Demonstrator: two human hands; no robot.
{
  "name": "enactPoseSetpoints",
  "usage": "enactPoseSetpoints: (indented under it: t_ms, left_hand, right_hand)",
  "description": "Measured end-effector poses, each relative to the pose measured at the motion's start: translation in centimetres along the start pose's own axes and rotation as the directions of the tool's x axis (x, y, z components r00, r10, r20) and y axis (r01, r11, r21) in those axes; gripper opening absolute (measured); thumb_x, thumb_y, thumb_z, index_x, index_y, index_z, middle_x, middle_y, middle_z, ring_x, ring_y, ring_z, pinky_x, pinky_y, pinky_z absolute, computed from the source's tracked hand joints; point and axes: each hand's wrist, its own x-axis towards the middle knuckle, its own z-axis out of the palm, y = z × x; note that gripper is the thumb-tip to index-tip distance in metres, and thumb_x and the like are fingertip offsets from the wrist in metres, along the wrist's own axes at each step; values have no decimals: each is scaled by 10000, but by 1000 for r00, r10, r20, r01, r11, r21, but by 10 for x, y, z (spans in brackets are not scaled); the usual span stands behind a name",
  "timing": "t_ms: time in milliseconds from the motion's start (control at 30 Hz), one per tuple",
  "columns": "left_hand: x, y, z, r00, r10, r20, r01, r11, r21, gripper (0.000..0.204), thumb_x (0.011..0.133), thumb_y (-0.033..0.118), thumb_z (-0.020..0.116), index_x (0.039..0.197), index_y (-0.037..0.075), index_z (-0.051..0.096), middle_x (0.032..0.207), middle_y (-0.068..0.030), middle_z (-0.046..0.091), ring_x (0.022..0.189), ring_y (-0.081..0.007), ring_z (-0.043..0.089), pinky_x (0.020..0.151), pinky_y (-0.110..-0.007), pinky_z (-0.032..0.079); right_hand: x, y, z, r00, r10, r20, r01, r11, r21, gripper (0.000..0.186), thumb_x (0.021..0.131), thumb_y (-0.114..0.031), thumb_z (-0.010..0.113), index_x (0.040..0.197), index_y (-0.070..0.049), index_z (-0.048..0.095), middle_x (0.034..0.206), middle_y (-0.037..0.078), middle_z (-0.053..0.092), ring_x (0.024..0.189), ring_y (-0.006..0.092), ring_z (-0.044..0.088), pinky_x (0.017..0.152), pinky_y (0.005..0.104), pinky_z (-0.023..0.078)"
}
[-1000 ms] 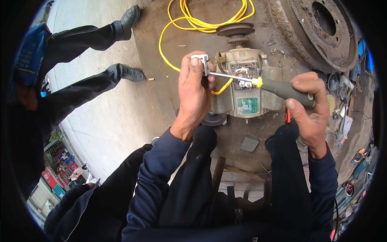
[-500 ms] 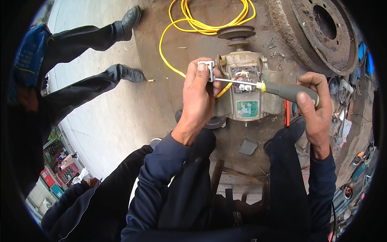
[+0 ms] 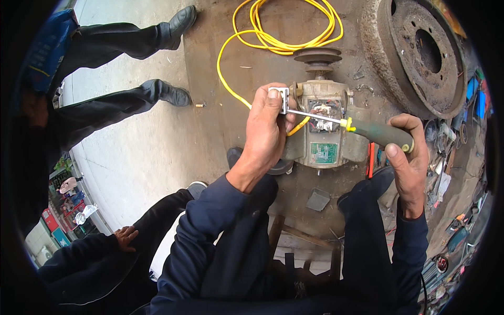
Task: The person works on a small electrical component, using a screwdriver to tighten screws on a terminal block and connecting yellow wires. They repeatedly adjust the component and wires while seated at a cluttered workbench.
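R hand (image 3: 411, 167) is closed in a firm grip, L hand (image 3: 262, 130) in a thumb-&-finger pinch. Biggest thing I see from here: rusty wheel (image 3: 407, 59), far R. Next, grey motor (image 3: 324, 137), mid-scene, w/ wiring (image 3: 323, 111) bare on top. Yellow cord (image 3: 284, 50) lies coiled at far side, L of wheel. Then screwdriver (image 3: 379, 135), in R hand, above motor, blade pointing L. Smallest: white block (image 3: 284, 98), in L hand, blade tip at its R side.

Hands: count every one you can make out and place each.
4: left hand, holding the white piece; right hand, on the screwdriver; a bystander's hand, lower left; a second bystander's hand, dim, far left. More may be hidden.
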Motion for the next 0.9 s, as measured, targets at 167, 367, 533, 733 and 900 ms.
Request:
enactPoseSetpoints:
  t_ms: [167, 367, 533, 733, 900]
  left_hand:
    - [-6, -1, 4, 1000, -11, -20, 11, 1000, -1, 303, 1137, 323, 477, 1248, 47, 531, 983, -67, 615, 786, -134, 546, 683, -281, 451]
    - [-3, 0, 5, 999, -31, -19, 30, 999, -33, 306, 1139, 302, 468, 1264, 29, 528, 980, -83, 620, 790, -156, 552, 693, -295, 457]
    - [-3, -1, 4, 1000, -27, -13, 27, 999, -22, 290, 1136, 289, 471, 1257, 33, 533, 984, -86, 628, 800, -159, 563, 702, -295, 463]
    - [-5, 0, 7, 997, -69, 23, 70, 996, -53, 277, 1135, 282, 470, 1254, 42, 539, 999, -82, 650, 819, -157, 578, 711, -294, 469]
    - [-5, 1, 13, 997, -75, 1, 75, 997, -33, 236, 1146, 247, 435, 1246, 51, 520, 977, -53, 617, 786, -108, 559, 676, -265, 468]
  right_hand:
    - [8, -7, 2, 934, 355, -46, -358, 930, -80, 528, 1033, -455, 650, 1297, -5, 571, 1059, 50, 593, 859, 96, 584, 734, 229, 481]
    - [10, -4, 5, 998, 24, -54, -23, 1000, 21, 388, 1066, -373, 594, 1208, -12, 599, 962, 22, 599, 815, 64, 538, 723, 217, 432]
    - [11, 1, 2, 992, 111, -52, -114, 992, -59, 415, 1070, -373, 585, 1256, -3, 581, 999, 50, 615, 842, 94, 570, 775, 240, 450]
    - [11, 11, -7, 953, 300, 34, -302, 946, 119, 464, 1003, -334, 664, 1306, 3, 560, 1087, 79, 624, 945, 136, 606, 869, 280, 486]
    - [9, 20, -8, 1000, 27, -13, -24, 981, 195, 412, 1033, -325, 631, 1271, 7, 577, 1056, 92, 664, 788, 104, 595, 731, 250, 474]
